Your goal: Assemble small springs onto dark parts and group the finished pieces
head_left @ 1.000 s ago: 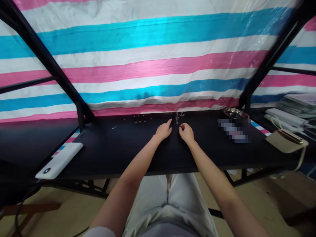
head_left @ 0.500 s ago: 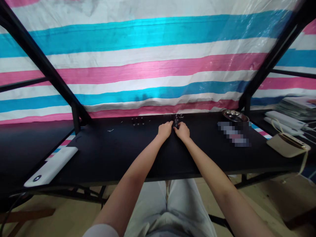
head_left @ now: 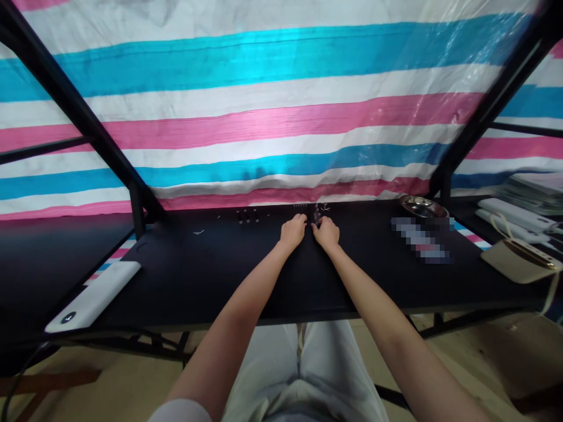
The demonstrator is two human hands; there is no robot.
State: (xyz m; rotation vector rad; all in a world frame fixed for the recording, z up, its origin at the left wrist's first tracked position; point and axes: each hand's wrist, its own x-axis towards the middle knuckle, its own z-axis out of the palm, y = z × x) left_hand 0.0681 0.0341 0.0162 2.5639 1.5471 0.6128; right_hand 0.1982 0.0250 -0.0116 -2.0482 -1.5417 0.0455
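Observation:
My left hand [head_left: 293,232] rests on the black table with its fingers curled together. What it holds, if anything, is hidden. Just to its right, my right hand [head_left: 326,233] has thumb and fingers bent in at the near end of a short line of small grey pieces [head_left: 316,212]. Whatever sits between those fingertips is too small to make out. Beyond the hands lie a row of tiny pieces [head_left: 300,206] and some thin white scraps [head_left: 325,207]. Further left stand several small dark pieces with pale ends [head_left: 247,216].
A white device [head_left: 94,298] lies on the black table [head_left: 185,281] at the left. On the right are a shiny metal bowl [head_left: 423,206], a blurred-out flat item [head_left: 420,240] and a beige bag [head_left: 516,261]. A striped sheet [head_left: 281,129] hangs behind, between black frame bars.
The view shifts slightly, moving the scene's right side a little rightward. My hands stay in nearly the same place, with only small finger movement.

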